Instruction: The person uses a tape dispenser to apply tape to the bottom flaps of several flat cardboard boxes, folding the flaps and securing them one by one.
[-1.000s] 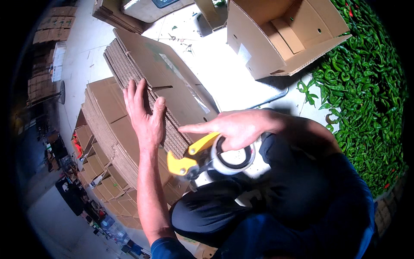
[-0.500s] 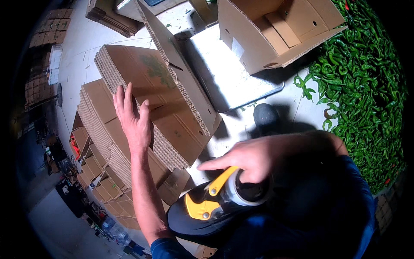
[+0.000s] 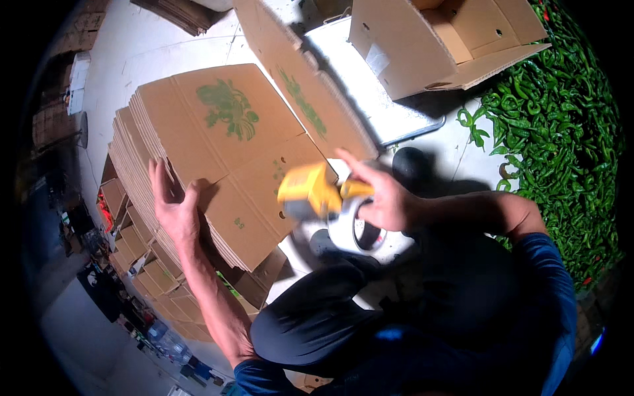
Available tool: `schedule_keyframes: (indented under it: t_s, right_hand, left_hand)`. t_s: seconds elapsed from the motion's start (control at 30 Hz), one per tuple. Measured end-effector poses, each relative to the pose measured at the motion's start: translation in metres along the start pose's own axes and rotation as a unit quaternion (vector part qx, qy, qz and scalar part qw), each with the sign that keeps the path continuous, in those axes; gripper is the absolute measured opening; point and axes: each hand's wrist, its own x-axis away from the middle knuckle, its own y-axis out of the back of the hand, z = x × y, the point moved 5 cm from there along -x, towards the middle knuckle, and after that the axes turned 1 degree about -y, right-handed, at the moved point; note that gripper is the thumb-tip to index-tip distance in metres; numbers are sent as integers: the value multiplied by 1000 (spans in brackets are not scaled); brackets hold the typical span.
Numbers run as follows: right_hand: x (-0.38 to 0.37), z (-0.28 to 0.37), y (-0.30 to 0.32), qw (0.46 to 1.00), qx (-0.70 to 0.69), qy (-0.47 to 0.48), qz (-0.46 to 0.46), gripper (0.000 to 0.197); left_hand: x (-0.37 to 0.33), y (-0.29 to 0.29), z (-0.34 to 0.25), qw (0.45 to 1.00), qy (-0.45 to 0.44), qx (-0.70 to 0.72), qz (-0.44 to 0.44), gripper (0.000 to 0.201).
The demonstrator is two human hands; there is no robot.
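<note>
My right hand [image 3: 389,198] grips a yellow tape dispenser [image 3: 310,190] by its handle, with a wide roll of tape [image 3: 350,228] on it. The dispenser is blurred and hangs over the near right corner of a stack of flattened cardboard boxes [image 3: 218,138]. The top sheet carries a green printed picture. At the stack's left edge is my left hand [image 3: 177,214], its thumb and fingers apart, holding nothing. A cardboard panel [image 3: 310,86] stands tilted along the stack's far right side.
An open carton [image 3: 403,56] stands on a metal platform [image 3: 350,56]. Green peppers [image 3: 561,145] are heaped at the right. More flattened boxes [image 3: 175,14] lie at the top left. Assembled cartons [image 3: 155,277] stand left below the stack.
The tape dispenser has risen off my leg in my right hand, forward over the stack's corner. My left hand sits lower and further left. The tilted panel has shifted right, baring more of the top sheet.
</note>
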Motion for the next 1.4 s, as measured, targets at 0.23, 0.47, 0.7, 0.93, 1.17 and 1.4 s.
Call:
schedule_keyframes:
  t_s: [0.23, 0.47, 0.7, 0.93, 1.17, 1.4]
  right_hand:
    - [-56, -31, -15, 972, -141, -121, -146, 55]
    - [-174, -37, -37, 959, -74, -21, -272, 49]
    - [-235, -28, -9, 927, -53, -39, -369, 65]
    - [-249, -20, -6, 944, 23, -44, -327, 60]
    - [-247, -13, -5, 946, 88, -42, -308, 57]
    - [-250, -4, 0, 944, 117, -36, -308, 59]
  left_hand:
    - [12, 7, -17, 985, -18, -171, -34, 74]
    - [9, -8, -24, 947, -69, -312, 29, 67]
    - [10, -10, -23, 941, -36, -335, 30, 66]
    - [11, -19, -33, 950, -29, -309, 28, 66]
    - [9, -23, -37, 947, -43, -316, 23, 68]
    - [10, -24, -35, 953, -29, -301, 26, 65]
